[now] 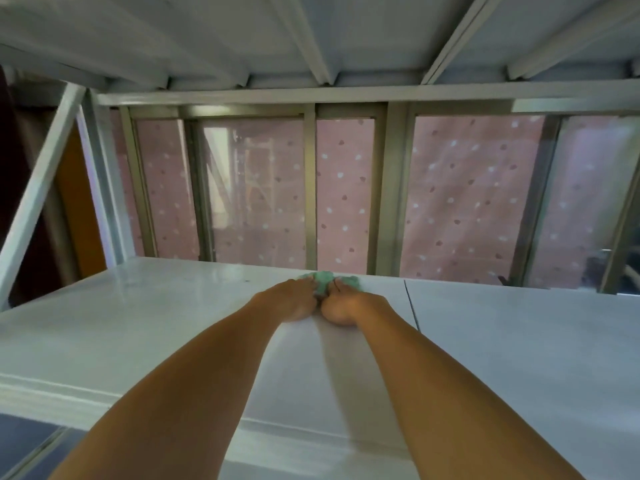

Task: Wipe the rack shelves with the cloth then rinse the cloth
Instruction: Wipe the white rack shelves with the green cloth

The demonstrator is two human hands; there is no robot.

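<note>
A white rack shelf (173,323) stretches out in front of me, glossy and flat. Both my arms reach far across it. My left hand (294,301) and my right hand (349,304) lie side by side near the shelf's back edge, pressing down on a bunched pale green cloth (325,280). Only the cloth's far part shows beyond my fingers; the rest is hidden under my hands.
The underside of the shelf above (311,36), with white ribs, hangs low overhead. A slanted white brace (45,181) and post stand at the left. Behind the shelf are window frames (310,188) with a pink dotted curtain. A seam (412,306) splits the shelf at the right.
</note>
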